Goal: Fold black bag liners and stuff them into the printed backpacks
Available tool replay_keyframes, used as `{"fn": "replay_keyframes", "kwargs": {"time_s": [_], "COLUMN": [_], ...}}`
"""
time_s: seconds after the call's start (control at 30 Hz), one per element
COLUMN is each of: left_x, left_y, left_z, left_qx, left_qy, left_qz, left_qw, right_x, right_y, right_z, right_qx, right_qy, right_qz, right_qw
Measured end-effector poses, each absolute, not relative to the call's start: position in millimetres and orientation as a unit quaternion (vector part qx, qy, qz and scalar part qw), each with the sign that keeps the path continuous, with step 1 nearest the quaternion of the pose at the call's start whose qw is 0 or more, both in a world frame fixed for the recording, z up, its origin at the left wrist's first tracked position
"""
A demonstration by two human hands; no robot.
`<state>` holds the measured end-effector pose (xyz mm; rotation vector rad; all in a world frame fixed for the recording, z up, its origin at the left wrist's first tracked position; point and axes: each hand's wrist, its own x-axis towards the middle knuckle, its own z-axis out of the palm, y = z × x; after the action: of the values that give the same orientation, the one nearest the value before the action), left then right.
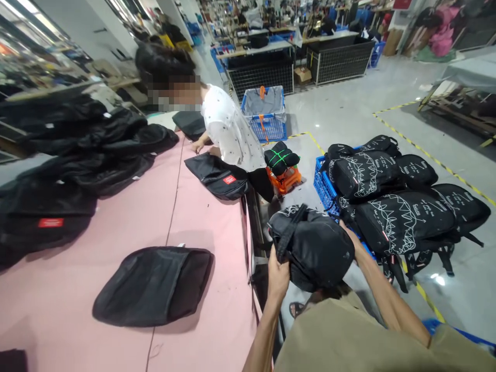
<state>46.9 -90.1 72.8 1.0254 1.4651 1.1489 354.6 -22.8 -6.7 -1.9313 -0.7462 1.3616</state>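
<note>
Between my two hands, in front of my body and beside the table edge, is a black backpack [321, 248] with straps and a little white print at its top. My left hand [278, 274] is closed around its near left side, by a dark webbing strap [292, 232]. At the far right side, my right hand [351, 240] grips the bag, its fingers partly hidden behind it. To the right, printed black backpacks [411, 219] lie piled on a blue crate [325, 186]. A flat black bag piece [151, 287] lies on the pink-topped table [217, 227] to my left.
A co-worker in a white top [228, 124] stands across the table corner, hands at a black bag with a red label [217, 175]. Black bags [70, 150] heap at the table's left. An orange stool [284, 181] and a blue basket [267, 126] stand on the floor.
</note>
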Motion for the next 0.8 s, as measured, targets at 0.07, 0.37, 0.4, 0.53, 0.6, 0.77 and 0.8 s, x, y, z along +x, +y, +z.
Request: {"fn": "replay_keyframes", "kwargs": {"time_s": [0.07, 0.37, 0.4, 0.53, 0.6, 0.77, 0.8], "left_x": [56.8, 51.9, 48.6, 41.7, 42.8, 47.7, 49.0], "left_y": [-102.7, -98.6, -95.0, -88.6, -90.4, -109.5, -114.0], "left_z": [62.8, 10.0, 15.1, 28.8, 27.0, 19.0, 20.2], "left_qx": [0.454, 0.477, 0.483, 0.508, 0.507, 0.492, 0.497], "left_qy": [0.593, 0.66, 0.66, 0.659, 0.68, 0.744, 0.747], "left_qz": [0.441, 0.374, 0.376, 0.371, 0.339, 0.237, 0.228], "left_qw": [0.498, 0.444, 0.435, 0.411, 0.408, 0.385, 0.379], "right_x": [362.0, 287.6, 282.0, 272.1, 270.5, 281.6, 286.2], "right_y": [-23.7, -49.5, -52.6, -53.2, -48.8, -60.5, -67.6], "right_z": [11.8, 23.6, 26.3, 40.7, 40.5, 8.7, 1.0], "right_qx": [-0.648, -0.537, -0.546, -0.595, -0.629, -0.656, -0.648], "right_qy": [-0.342, -0.515, -0.512, -0.516, -0.514, -0.528, -0.541], "right_qz": [0.588, 0.556, 0.544, 0.489, 0.467, 0.47, 0.467], "right_qw": [0.342, 0.371, 0.38, 0.374, 0.348, 0.264, 0.265]}}
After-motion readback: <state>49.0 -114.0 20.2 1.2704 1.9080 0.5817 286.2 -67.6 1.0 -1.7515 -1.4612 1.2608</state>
